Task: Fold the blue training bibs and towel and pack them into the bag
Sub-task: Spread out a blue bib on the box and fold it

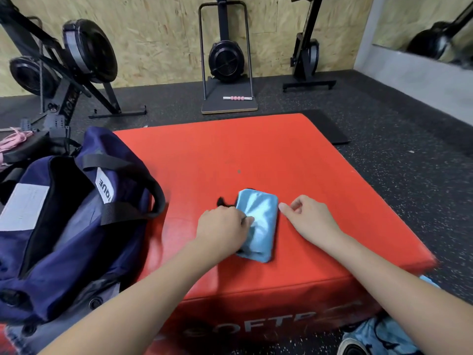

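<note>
A light blue bib [259,221], folded into a small rectangle with black trim showing at its left, lies on the red padded box [256,155]. My left hand [222,226] grips the bib's left edge, fingers curled into the fabric. Just right of the bib, my right hand [307,216] hovers with its fingers loosely curled and holds nothing. The navy bag [69,226] stands open at the left, against the box's left side. More light blue cloth [384,334] lies on the floor at the lower right.
Black exercise machines [225,60] stand along the wooden back wall on dark speckled flooring. A black mat [330,129] lies behind the box. Pink cord [15,139] sits behind the bag. A shoe [353,349] shows at the bottom right.
</note>
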Demonstrator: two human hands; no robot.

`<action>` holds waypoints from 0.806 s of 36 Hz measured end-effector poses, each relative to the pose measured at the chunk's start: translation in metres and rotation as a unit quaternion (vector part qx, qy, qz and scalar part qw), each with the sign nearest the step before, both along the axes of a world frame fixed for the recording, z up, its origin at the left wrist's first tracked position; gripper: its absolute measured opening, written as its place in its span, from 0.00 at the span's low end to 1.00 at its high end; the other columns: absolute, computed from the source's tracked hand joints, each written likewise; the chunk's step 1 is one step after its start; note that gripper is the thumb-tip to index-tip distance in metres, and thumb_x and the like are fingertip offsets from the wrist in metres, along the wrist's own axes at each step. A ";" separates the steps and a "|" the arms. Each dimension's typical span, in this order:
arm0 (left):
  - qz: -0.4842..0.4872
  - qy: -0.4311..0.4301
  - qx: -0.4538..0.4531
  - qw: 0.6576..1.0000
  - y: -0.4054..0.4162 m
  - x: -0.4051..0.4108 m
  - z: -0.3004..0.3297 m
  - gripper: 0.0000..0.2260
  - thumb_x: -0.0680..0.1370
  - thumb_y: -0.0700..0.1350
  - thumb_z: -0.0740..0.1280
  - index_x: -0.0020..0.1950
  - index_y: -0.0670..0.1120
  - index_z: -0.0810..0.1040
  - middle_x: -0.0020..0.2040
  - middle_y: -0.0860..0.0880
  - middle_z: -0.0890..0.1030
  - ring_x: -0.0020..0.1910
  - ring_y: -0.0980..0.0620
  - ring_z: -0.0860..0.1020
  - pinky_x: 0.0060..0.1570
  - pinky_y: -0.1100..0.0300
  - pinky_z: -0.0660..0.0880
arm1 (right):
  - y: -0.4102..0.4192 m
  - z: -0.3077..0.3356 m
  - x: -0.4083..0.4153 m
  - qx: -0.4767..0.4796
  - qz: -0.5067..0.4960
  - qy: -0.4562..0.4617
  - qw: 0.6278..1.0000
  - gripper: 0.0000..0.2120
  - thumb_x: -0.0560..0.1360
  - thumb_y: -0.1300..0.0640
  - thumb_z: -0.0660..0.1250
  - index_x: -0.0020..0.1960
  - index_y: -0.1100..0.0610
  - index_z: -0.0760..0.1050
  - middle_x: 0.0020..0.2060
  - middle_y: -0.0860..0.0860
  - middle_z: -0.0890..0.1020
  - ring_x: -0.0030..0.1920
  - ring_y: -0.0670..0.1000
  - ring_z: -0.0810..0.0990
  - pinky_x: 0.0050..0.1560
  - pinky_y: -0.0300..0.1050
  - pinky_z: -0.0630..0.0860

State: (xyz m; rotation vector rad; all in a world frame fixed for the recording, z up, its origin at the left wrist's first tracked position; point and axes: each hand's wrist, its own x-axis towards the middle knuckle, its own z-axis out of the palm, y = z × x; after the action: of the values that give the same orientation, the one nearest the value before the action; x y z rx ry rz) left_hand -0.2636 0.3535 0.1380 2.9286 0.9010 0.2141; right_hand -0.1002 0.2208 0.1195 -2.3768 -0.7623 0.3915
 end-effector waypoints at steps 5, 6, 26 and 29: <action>0.025 -0.005 -0.101 0.995 -0.017 -0.004 -0.003 0.20 0.79 0.55 0.63 0.32 0.45 0.69 0.33 0.48 0.73 0.40 0.42 0.74 0.36 0.56 0.65 | 0.000 0.003 -0.012 0.000 0.044 0.075 0.996 0.19 0.71 0.39 0.71 0.53 0.51 0.75 0.47 0.47 0.82 0.47 0.52 0.82 0.51 0.48 0.79; 0.023 -0.009 -0.102 0.994 -0.019 -0.005 -0.003 0.18 0.79 0.54 0.64 0.34 0.45 0.72 0.33 0.49 0.73 0.40 0.43 0.74 0.35 0.57 0.65 | 0.000 0.004 -0.014 0.004 0.042 0.087 0.995 0.19 0.70 0.41 0.74 0.54 0.51 0.76 0.47 0.48 0.82 0.47 0.52 0.82 0.50 0.48 0.79; -0.061 -0.140 -0.526 0.837 0.046 -0.021 0.011 0.07 0.74 0.36 0.74 0.49 0.45 0.87 0.47 0.49 0.85 0.47 0.57 0.79 0.52 0.66 0.74 | 0.007 0.019 -0.021 0.181 0.086 0.407 0.891 0.13 0.74 0.70 0.68 0.58 0.63 0.79 0.46 0.59 0.84 0.44 0.55 0.82 0.41 0.46 0.78; -0.042 -0.192 -0.497 0.846 0.045 -0.024 0.004 0.07 0.76 0.36 0.72 0.47 0.47 0.86 0.51 0.53 0.85 0.47 0.61 0.79 0.53 0.66 0.73 | 0.004 0.019 -0.021 0.163 0.070 0.441 0.880 0.14 0.75 0.67 0.70 0.60 0.61 0.77 0.48 0.58 0.85 0.45 0.56 0.84 0.44 0.53 0.82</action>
State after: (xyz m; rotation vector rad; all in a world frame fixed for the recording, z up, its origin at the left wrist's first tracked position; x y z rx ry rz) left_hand -0.2879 0.3989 0.1421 1.8540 0.5556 0.2225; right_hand -0.1213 0.2244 0.1384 -1.5626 -0.4925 1.1919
